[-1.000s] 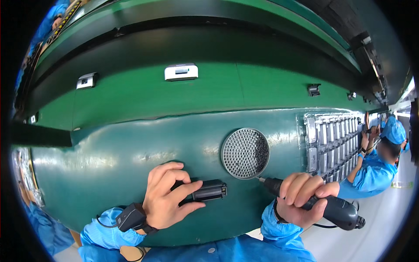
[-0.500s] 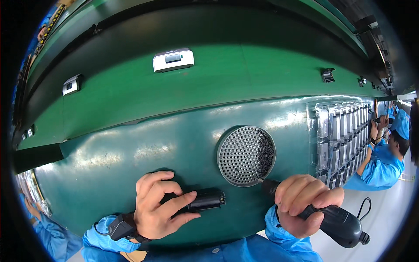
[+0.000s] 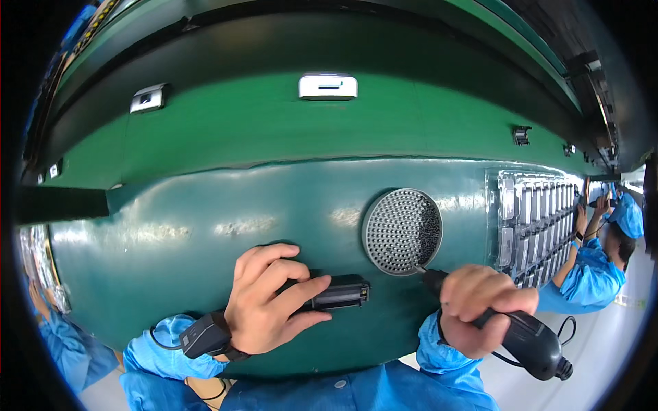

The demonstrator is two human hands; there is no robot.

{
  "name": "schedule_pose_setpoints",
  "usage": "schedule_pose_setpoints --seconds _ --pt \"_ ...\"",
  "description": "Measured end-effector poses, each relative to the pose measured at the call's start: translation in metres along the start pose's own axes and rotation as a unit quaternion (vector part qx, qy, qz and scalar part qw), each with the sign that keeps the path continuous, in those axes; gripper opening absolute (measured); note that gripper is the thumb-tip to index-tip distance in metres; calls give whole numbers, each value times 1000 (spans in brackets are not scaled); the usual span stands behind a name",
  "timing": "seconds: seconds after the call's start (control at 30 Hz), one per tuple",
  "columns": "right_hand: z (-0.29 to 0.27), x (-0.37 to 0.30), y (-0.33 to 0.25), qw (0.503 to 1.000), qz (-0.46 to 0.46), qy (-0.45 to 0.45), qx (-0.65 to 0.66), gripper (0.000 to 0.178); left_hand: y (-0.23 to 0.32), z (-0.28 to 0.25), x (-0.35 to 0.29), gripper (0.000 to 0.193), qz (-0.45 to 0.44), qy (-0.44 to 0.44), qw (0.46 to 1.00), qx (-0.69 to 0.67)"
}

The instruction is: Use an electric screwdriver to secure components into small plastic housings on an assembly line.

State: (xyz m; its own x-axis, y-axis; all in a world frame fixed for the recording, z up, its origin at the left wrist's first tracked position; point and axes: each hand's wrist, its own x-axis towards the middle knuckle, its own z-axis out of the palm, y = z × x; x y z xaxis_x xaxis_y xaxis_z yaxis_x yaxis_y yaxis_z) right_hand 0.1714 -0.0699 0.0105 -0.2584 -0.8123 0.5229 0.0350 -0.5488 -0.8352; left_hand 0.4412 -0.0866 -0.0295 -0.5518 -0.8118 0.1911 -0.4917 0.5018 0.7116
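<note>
My left hand (image 3: 277,298) has its thumb and fingers closed on a black rectangular plastic housing (image 3: 343,294), which lies on the dark green bench mat. The housing's left part is hidden under the fingers. In my right hand (image 3: 483,308) is a black electric screwdriver (image 3: 538,349), wrapped by the fingers and held aslant. Its bit reaches the near rim of a round grey tray (image 3: 384,236). Rows of small holes cover that tray, and a heap of tiny black screws (image 3: 430,233) lies along its right side. Whether a screw sits on the bit is too small to tell.
Beyond the mat runs a green belt carrying a white-and-silver device (image 3: 327,86), another silver device (image 3: 147,99) and a small black part (image 3: 521,135). A clear plastic tray (image 3: 506,205) of grey parts stands right. A co-worker (image 3: 589,267) sits past it; another's sleeve (image 3: 72,349) shows left.
The view has shifted a little, and the belt's silver devices appear farther right. Both hands keep their holds; the screwdriver's bit stays at the tray's near rim.
</note>
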Motion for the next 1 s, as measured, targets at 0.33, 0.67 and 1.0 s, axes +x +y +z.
schedule_pose_setpoints --seconds 0.33,0.67,1.0 --pt "58 -15 -35 984 -9 -142 105 61 -6 5 -8 64 2 38 998 -51" --pt "92 -33 -2 983 32 -139 118 28 -9 12 -10 60 -20 79 992 -92" --pt "88 -35 2 979 28 -154 133 29 -11 16 -12 54 -7 81 994 -76"
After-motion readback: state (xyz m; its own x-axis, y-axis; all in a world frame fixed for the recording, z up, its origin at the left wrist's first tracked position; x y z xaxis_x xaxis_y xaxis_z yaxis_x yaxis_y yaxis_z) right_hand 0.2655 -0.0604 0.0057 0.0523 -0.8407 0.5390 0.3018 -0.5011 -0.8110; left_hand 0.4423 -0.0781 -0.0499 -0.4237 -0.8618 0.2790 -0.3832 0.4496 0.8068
